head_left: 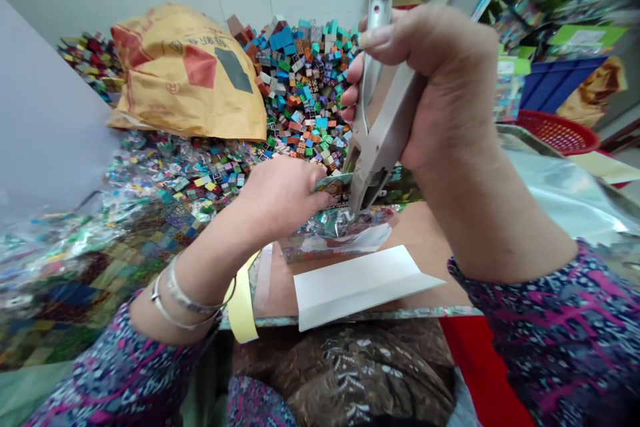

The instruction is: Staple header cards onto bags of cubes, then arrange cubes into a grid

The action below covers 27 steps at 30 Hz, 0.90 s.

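My right hand [450, 73] is wrapped round a grey metal hand stapler [383, 120], its jaws pointing down at the top edge of a printed card [395, 192]. Below the card hangs a clear plastic bag [340, 223] with small coloured pieces inside. My left hand [287, 193] pinches the card's left end between thumb and fingers, just left of the stapler jaws. A folded white paper [355, 287] lies on the brown board nearer to me. Whether the jaws have closed on the card is hard to tell.
Loose coloured blocks [310, 87] are heaped against the wall, with a yellow sack [190, 80] at their left. Small plastic packets [125, 227] spread leftward. A yellow strip [243, 307] hangs over the table edge. At the right are a red basket [555, 132] and a blue bin [563, 83].
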Available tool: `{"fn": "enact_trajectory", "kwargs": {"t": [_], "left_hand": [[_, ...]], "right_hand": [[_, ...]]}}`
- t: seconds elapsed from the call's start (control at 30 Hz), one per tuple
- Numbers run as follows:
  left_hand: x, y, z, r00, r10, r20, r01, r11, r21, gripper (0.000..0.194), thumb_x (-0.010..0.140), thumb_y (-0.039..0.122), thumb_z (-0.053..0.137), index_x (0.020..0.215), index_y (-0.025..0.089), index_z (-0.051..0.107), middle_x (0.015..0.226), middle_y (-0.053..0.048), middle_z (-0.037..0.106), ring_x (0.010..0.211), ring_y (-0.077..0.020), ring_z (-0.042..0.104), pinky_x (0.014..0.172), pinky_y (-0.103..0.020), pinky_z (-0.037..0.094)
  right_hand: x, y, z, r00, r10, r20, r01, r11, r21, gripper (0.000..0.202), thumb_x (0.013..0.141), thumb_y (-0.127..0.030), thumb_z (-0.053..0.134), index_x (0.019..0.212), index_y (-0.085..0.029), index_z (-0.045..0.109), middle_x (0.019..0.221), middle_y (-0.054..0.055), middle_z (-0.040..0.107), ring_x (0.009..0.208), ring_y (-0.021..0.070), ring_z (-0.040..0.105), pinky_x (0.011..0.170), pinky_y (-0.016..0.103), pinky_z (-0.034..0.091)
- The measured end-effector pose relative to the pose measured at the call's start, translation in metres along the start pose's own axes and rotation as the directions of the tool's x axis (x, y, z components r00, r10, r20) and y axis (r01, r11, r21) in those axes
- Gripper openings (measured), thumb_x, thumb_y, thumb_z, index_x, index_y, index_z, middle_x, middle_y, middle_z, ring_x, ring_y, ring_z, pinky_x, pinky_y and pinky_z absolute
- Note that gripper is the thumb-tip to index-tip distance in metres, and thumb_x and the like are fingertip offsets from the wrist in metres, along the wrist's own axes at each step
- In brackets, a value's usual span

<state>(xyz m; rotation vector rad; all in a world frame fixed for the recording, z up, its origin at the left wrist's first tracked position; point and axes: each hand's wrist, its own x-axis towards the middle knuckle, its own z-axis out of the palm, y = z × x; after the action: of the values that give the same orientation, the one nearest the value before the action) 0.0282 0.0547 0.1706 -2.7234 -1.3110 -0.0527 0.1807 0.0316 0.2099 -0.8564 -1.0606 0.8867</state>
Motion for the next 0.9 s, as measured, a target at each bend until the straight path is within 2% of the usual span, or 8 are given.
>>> {"fn": "enact_trajectory", "kwargs": {"t": [0.07,0.17,0.3,0.5,0.6,0.7,0.8,0.9], "left_hand": [[0.008,0.005,0.003,0.999,-0.023,0.046,0.024,0.999,-0.022,0.033,0.085,0.049,0.053,0.082,0.022,0.071,0.065,-0.005,0.062,0.073,-0.0254,0.063,0.063,-0.034,0.039],[0.013,0.004,0.006,0.999,-0.016,0.051,0.019,0.998,-0.062,0.028,0.081,0.047,0.057,0.075,0.022,0.069,0.059,-0.003,0.055,0.071,-0.0251,0.061,0.063,-0.034,0.038],[0.014,0.002,0.007,0.999,-0.002,0.035,0.004,0.997,-0.076,0.026,0.079,0.045,0.061,0.07,0.022,0.066,0.055,-0.002,0.047,0.07,-0.0256,0.06,0.064,-0.035,0.039],[0.015,0.005,0.007,0.999,0.023,0.041,-0.021,0.999,-0.051,0.024,0.081,0.042,0.059,0.076,0.02,0.069,0.06,-0.004,0.053,0.075,-0.0285,0.062,0.064,-0.035,0.042],[0.015,0.004,0.007,0.998,0.018,0.053,-0.016,0.999,-0.038,0.025,0.081,0.042,0.057,0.08,0.021,0.07,0.064,-0.005,0.057,0.076,-0.0295,0.064,0.064,-0.035,0.042],[0.014,0.002,0.007,0.998,0.03,0.049,-0.027,0.998,-0.05,0.022,0.081,0.04,0.056,0.082,0.022,0.069,0.067,-0.004,0.059,0.074,-0.0278,0.063,0.061,-0.034,0.039],[0.011,0.001,0.007,0.998,0.052,0.042,-0.048,0.994,-0.1,0.018,0.076,0.037,0.057,0.082,0.022,0.064,0.065,-0.002,0.058,0.065,-0.0233,0.06,0.056,-0.031,0.034],[0.009,-0.001,0.006,0.996,0.08,0.043,-0.072,0.984,-0.163,0.021,0.07,0.035,0.06,0.087,0.022,0.059,0.069,-0.002,0.06,0.063,-0.0212,0.057,0.054,-0.03,0.032]], "right_hand": [[-0.001,0.007,-0.003,0.999,-0.013,0.037,0.011,0.999,0.047,0.009,0.067,-0.026,0.063,0.069,-0.023,0.055,0.067,-0.003,0.052,0.059,0.0119,0.051,0.051,0.024,0.044],[0.0,0.016,-0.008,0.999,-0.006,0.036,0.003,0.997,0.074,0.012,0.063,-0.026,0.065,0.068,-0.023,0.055,0.066,-0.003,0.053,0.058,0.0125,0.05,0.052,0.026,0.045],[0.003,0.025,-0.01,0.996,-0.022,0.089,0.012,0.995,0.104,0.019,0.06,-0.025,0.072,0.068,-0.024,0.055,0.068,-0.003,0.053,0.058,0.0131,0.048,0.052,0.028,0.044],[0.005,0.035,-0.008,0.998,-0.045,0.035,0.045,0.999,-0.001,0.025,0.062,-0.032,0.072,0.078,-0.028,0.053,0.073,-0.004,0.053,0.063,0.0168,0.052,0.059,0.033,0.049],[0.005,0.036,-0.008,0.989,-0.14,0.044,0.144,0.986,-0.089,0.023,0.065,-0.029,0.069,0.071,-0.027,0.047,0.071,-0.003,0.05,0.063,0.0171,0.051,0.062,0.034,0.048],[0.007,0.035,-0.008,0.961,-0.262,0.094,0.275,0.946,-0.172,0.029,0.064,-0.023,0.067,0.064,-0.025,0.038,0.069,-0.003,0.047,0.064,0.0176,0.051,0.062,0.034,0.046],[0.009,0.038,-0.007,0.945,-0.318,0.08,0.328,0.916,-0.229,0.023,0.068,-0.024,0.063,0.072,-0.027,0.041,0.068,-0.003,0.048,0.062,0.0173,0.05,0.059,0.034,0.044],[0.011,0.041,-0.005,0.916,-0.399,0.034,0.393,0.88,-0.267,0.018,0.072,-0.023,0.059,0.083,-0.027,0.045,0.068,-0.004,0.047,0.06,0.016,0.048,0.06,0.033,0.043]]}}
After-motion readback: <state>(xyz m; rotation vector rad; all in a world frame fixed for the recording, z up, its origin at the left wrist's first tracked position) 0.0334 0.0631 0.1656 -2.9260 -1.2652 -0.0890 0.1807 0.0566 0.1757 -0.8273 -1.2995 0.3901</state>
